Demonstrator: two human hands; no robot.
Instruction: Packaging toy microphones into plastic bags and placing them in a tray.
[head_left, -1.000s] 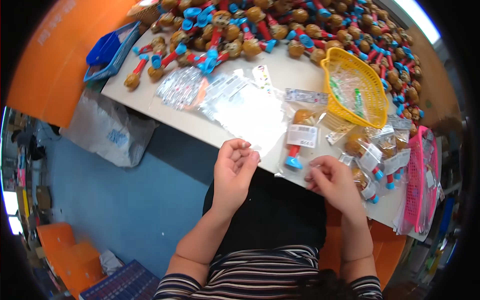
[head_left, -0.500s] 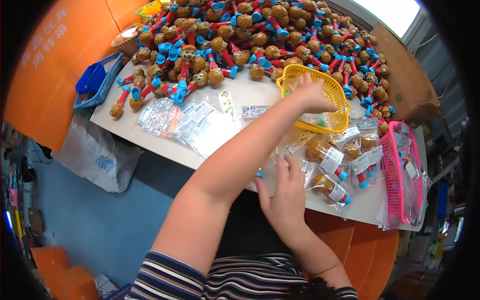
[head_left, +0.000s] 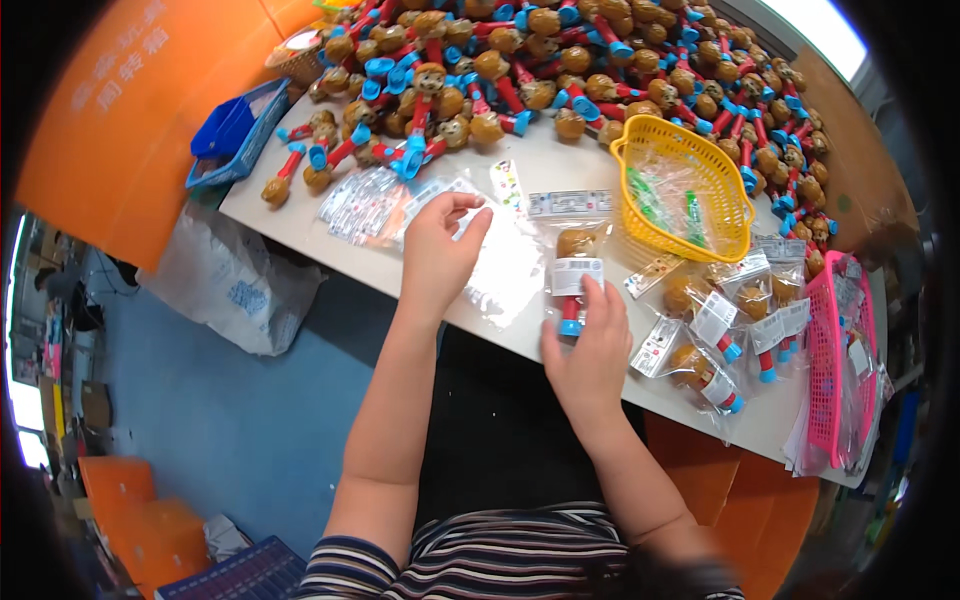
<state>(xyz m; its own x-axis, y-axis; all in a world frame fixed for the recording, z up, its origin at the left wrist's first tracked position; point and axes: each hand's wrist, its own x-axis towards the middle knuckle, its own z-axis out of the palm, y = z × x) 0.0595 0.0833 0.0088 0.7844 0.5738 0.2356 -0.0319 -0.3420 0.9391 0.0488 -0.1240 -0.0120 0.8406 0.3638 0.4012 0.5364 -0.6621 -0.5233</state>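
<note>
On the table's front part, a clear bag holds a toy (head_left: 576,243) with a brown round head, red handle, blue end and white label. My right hand (head_left: 592,345) has its thumb and fingers around the lower part of this bag. My left hand (head_left: 442,255) hovers over a pile of clear bags (head_left: 495,275), fingers curled toward the thumb in a pinch. Anything between those fingertips is too small to make out. A yellow basket (head_left: 690,245) with clear and green wrapped small pieces stands right of the bagged toy. Several more bagged toys (head_left: 705,365) lie below it.
A large heap of unbagged toys (head_left: 570,60) covers the back of the table. Printed cards (head_left: 365,205) lie left of the bags. A pink basket (head_left: 825,360) stands at the right edge, a blue tray (head_left: 240,140) at the left. A white sack (head_left: 235,280) hangs below.
My left hand has left the yellow basket and moved left over the clear bags. The view has shifted, and the bagged toy by my right hand is now uncovered.
</note>
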